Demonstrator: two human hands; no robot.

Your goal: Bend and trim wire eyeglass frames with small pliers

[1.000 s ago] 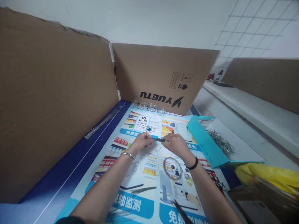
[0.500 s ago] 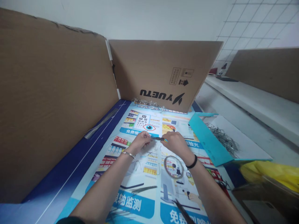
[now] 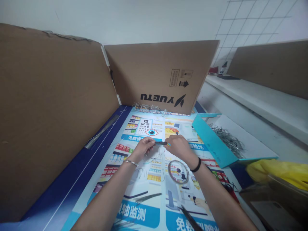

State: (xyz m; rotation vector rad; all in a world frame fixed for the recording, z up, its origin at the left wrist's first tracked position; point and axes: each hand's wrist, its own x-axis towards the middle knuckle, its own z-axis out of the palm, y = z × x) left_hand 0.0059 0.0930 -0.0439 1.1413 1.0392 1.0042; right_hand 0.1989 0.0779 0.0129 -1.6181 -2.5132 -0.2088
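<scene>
My left hand [image 3: 143,148] and my right hand [image 3: 179,147] meet over a printed poster mat [image 3: 154,179], fingers pinched. Between them runs a short dark tool [image 3: 161,143] with a blue-yellow tip, gripped by the right hand. The left hand pinches a thin wire eyeglass frame [image 3: 156,157] that hangs below the fingers. A silver bangle is on the left wrist, a black band on the right.
Cardboard walls [image 3: 60,106] stand at the left and back. A teal-edged tray [image 3: 216,144] holds several metal frames [image 3: 226,139] at the right. A round lens [image 3: 178,171], loose wires [image 3: 148,196] and a yellow bag [image 3: 276,171] lie nearby. A white shelf [image 3: 260,102] runs along the right.
The view has shifted slightly left and down. Both hands keep the same pinch and have barely moved over the mat.
</scene>
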